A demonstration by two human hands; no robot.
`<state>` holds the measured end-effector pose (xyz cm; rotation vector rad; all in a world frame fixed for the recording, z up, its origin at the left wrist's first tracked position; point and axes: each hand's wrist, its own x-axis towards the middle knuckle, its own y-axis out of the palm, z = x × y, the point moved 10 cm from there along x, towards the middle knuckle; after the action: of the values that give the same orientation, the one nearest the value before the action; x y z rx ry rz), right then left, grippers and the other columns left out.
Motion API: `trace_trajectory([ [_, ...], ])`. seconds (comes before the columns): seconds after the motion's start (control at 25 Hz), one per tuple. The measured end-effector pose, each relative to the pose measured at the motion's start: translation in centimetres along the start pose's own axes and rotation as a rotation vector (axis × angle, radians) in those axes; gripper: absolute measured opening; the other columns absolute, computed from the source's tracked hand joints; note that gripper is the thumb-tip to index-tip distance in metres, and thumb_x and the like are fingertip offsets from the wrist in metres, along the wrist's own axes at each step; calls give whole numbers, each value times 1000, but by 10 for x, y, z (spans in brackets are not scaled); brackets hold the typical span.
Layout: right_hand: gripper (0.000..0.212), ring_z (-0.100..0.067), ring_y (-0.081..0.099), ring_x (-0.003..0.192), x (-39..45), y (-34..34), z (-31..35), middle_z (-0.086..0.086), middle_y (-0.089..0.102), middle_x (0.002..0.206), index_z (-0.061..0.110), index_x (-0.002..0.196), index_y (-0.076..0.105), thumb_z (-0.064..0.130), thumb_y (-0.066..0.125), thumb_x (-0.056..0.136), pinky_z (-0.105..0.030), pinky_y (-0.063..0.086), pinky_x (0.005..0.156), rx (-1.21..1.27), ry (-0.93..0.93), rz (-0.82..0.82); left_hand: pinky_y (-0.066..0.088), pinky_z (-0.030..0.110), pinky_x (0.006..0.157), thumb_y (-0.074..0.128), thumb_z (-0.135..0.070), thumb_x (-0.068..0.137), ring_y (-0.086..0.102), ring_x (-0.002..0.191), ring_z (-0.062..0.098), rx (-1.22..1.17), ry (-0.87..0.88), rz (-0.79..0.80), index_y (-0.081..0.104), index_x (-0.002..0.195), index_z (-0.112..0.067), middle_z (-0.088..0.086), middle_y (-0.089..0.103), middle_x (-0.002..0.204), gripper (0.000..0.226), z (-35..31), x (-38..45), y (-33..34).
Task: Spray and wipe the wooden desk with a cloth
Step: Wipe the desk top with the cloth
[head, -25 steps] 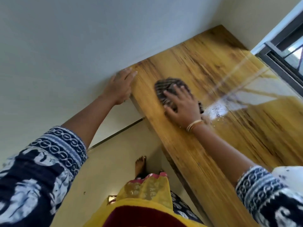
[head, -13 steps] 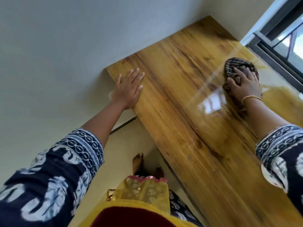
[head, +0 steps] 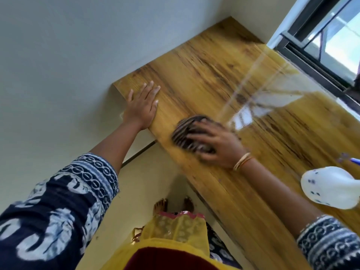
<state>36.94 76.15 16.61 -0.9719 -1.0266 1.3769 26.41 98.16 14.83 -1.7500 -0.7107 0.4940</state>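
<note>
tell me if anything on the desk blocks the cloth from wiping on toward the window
Nothing visible does. The right hand presses the cloth on the desk, and the wood toward the window is bare. The spray bottle stands off to the right.

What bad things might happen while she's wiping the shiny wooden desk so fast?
1. The right hand sweeps the striped dark cloth fast; a swing back might knock the white plastic spray bottle standing on the glossy yellow-brown wooden desk.
2. The left hand braces flat near the desk's corner; on a wet patch it might slip off.
</note>
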Motion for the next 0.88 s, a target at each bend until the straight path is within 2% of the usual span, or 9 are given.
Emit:
trace_trajectory([
  [0.12,60,-27,37,142,-30,-58,-153,0,43,153,38,140,52,63,45,86,-47,29,117,-22,540,-238,4,51,119,27,-31,105,11,151,19,-11,-8,9,25,154,-26,-2,16,163,49,1,0,1],
  [0.2,66,-27,30,146,-56,-76,-223,-1,35,158,40,143,47,69,36,85,-48,26,117,-35,887,-272,4,51,119,26,-32,105,10,151,18,4,-14,8,24,154,-26,-2,16,164,50,1,0,1],
  [0.28,62,-24,19,150,-66,-71,-240,0,22,163,42,148,38,65,36,91,-48,19,119,7,1155,-221,4,51,119,25,-33,105,9,151,18,2,-8,12,24,154,-26,-3,15,164,50,2,2,2],
  [0.36,59,-24,14,151,-60,-59,-219,0,17,165,44,150,33,63,35,94,-48,15,120,0,1253,-200,4,52,118,24,-33,104,9,151,18,1,-2,19,23,154,-26,-2,15,164,50,2,1,3],
  [0.44,60,-25,15,151,-31,-46,-172,0,18,164,44,150,32,66,33,93,-47,13,121,-53,1093,-198,4,52,119,24,-34,104,9,151,18,2,0,22,22,154,-26,-2,14,164,51,1,0,3],
  [0.64,58,-26,17,151,24,8,9,2,23,163,51,148,32,69,36,93,-49,10,122,-77,486,-73,4,52,119,23,-34,104,8,151,18,8,0,33,21,155,-26,-2,13,164,52,0,0,3],
  [0.72,58,-24,18,151,22,30,56,4,24,163,51,147,33,68,39,92,-47,10,121,-105,238,-6,4,52,119,24,-33,104,8,151,18,4,0,22,22,154,-25,-1,14,164,52,0,0,2],
  [0.8,56,-22,24,149,19,25,49,5,31,160,47,145,39,65,44,91,-45,14,121,-82,72,8,3,52,119,24,-33,104,8,151,19,3,7,13,22,154,-24,-1,14,164,51,0,0,1],
  [0.88,54,-22,34,144,21,-5,-15,5,43,153,41,140,50,60,51,90,-50,26,119,-30,197,-118,2,52,119,24,-33,104,8,151,19,-12,19,17,22,155,-24,0,14,164,51,0,1,1],
])
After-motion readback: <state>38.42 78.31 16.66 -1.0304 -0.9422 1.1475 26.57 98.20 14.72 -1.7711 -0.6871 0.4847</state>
